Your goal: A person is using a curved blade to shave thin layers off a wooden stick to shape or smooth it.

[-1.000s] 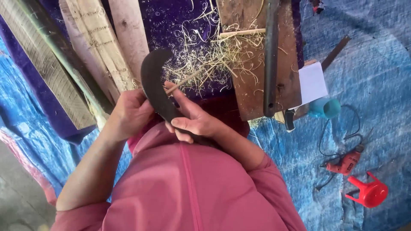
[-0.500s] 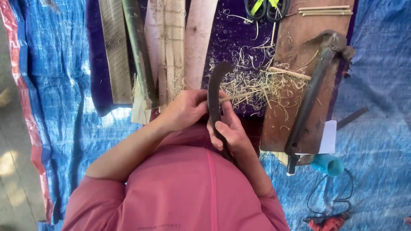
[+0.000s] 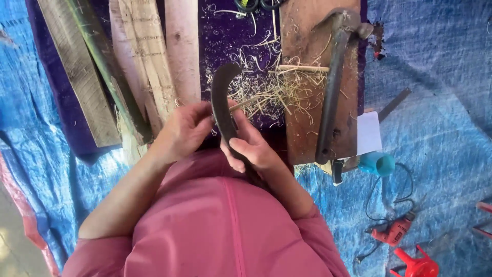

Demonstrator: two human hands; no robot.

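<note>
Closest to me I see the pink shirt (image 3: 220,231), and both forearms rise from it toward the curved knife (image 3: 225,110), which I'll use as my landmark. Its long axis runs roughly near to far: the handle end disappears under my right hand (image 3: 251,149) just above the shirt, and the dark blade climbs away, its tip hooking over to the right at the far end.

My right hand wraps the lower part of the knife, fingers curled tight together around it, thumb lying along the blade's right side. My left hand (image 3: 187,128) sits just left of the blade, fingers bunched and pinching a thin bamboo sliver (image 3: 243,104) (pale, straw-like) that crosses the blade and sticks out to its right. I cannot tell exactly which fingertips carry the pinch.

Just beyond and right of the knife's tip, a heap of pale shavings (image 3: 271,87) lies on the purple cloth (image 3: 225,31). Right of those is a brown wooden board (image 3: 302,123) with a long dark metal tool (image 3: 333,87) lying along it. Left of the knife, several wood planks (image 3: 148,56) lie side by side, pointing away from me.

Well right of the knife, on the blue tarp (image 3: 441,118), I see a turquoise cup-like object (image 3: 376,164) and a red power drill (image 3: 394,233).
</note>
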